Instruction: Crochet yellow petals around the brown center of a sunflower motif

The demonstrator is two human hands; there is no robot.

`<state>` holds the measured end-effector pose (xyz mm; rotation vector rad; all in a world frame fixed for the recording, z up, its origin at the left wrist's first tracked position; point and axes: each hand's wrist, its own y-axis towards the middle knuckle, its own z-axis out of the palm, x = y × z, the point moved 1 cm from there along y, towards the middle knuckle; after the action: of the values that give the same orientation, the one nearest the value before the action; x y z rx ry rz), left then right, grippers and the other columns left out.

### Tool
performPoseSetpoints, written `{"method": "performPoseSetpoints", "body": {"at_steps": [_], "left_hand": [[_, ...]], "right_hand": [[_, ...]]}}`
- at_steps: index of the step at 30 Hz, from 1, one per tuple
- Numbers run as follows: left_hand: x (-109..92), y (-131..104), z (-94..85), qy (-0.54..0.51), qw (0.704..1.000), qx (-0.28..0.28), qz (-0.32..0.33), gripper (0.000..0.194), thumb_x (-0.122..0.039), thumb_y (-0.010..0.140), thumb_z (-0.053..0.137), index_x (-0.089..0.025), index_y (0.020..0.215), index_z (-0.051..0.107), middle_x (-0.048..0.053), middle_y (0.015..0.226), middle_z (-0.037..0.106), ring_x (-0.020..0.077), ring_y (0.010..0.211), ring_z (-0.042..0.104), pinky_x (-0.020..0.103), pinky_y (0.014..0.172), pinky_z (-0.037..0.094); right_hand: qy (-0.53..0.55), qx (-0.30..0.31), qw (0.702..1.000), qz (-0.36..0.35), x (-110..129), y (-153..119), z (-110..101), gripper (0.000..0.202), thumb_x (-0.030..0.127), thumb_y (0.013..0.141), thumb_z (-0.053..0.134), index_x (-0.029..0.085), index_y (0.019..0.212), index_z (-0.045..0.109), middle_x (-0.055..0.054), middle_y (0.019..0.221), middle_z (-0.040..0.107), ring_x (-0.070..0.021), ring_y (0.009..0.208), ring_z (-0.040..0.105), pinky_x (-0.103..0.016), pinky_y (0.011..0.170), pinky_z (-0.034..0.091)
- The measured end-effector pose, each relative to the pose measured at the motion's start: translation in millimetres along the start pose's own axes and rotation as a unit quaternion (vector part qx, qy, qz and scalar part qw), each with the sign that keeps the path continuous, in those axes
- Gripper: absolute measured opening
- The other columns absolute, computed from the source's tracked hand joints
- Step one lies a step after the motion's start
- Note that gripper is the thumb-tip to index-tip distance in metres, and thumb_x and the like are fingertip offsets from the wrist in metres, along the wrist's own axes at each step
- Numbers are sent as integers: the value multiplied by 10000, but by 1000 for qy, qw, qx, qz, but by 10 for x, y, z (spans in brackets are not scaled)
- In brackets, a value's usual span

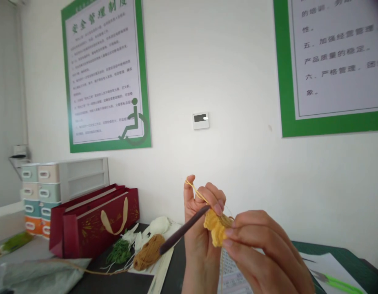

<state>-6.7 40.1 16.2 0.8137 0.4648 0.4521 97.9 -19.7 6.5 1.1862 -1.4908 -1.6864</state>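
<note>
In the head view, a small ruffled yellow crochet piece (216, 228) is between my two hands. My left hand (201, 228) is closed at the piece's upper edge, its curled fingertips against it. One finger stands raised, with yellow yarn (196, 192) looped over it and running down to the piece. My right hand (262, 249) pinches the piece's right side between thumb and fingers. A dark, thick-handled rod, likely a crochet hook (184, 230), slants down left from the piece across my left palm. Its tip is hidden. A yarn strand hangs below the piece.
Brown yarn (150, 252), green yarn (119, 251) and white yarn (158, 225) lie on the dark table, left. Behind them stand red gift bags (94, 224) and a drawer unit (85, 175). Printed paper (233, 277) lies below my hands; green-handled scissors (336, 281) rest at right.
</note>
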Motion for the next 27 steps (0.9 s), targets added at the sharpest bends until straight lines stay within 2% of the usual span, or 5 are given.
{"method": "performPoseSetpoints", "body": {"at_steps": [8, 15, 18, 22, 27], "left_hand": [[49, 37, -15, -11, 1000, -3, 15, 340, -415, 776, 867, -371, 1080, 723, -92, 466, 275, 167, 531, 279, 276, 536, 341], [-27, -7, 30, 39, 998, -43, -27, 489, -309, 694, 938, -358, 1109, 684, -81, 559, 538, 148, 597, 445, 262, 611, 389], [-39, -44, 40, 73, 994, -60, -59, 532, -173, 744, 894, -315, 1199, 660, -51, 728, 664, 117, 659, 542, 239, 652, 419], [-40, -80, 63, 156, 979, -99, -89, 538, -135, 825, 825, -279, 1293, 601, -45, 756, 672, 125, 716, 607, 255, 717, 472], [-29, -48, 0, 155, 976, -121, -92, 570, -128, 818, 823, -254, 1310, 566, -56, 753, 673, 117, 690, 607, 249, 701, 479]], "right_hand": [[-44, -79, 996, -11, 49, -87, 163, 230, 138, 1016, 529, 232, 911, 710, 4, 723, 755, -156, 720, 720, -297, 664, 607], [54, 2, 986, 159, -70, -154, 72, 220, 96, 858, 718, 307, 910, 684, -3, 772, 715, -191, 746, 690, -322, 643, 578], [168, -110, 898, 392, -263, -247, 111, 184, 281, 921, 715, 274, 775, 603, -1, 732, 642, -170, 691, 634, -279, 583, 533], [292, -82, 762, 572, -526, -286, 138, 332, 553, 853, 757, 235, 834, 666, -22, 747, 683, -163, 658, 624, -274, 603, 541], [279, -13, 775, 567, -632, -230, 55, 400, 573, 774, 823, 209, 894, 711, -60, 830, 747, -205, 760, 689, -305, 695, 567]]}}
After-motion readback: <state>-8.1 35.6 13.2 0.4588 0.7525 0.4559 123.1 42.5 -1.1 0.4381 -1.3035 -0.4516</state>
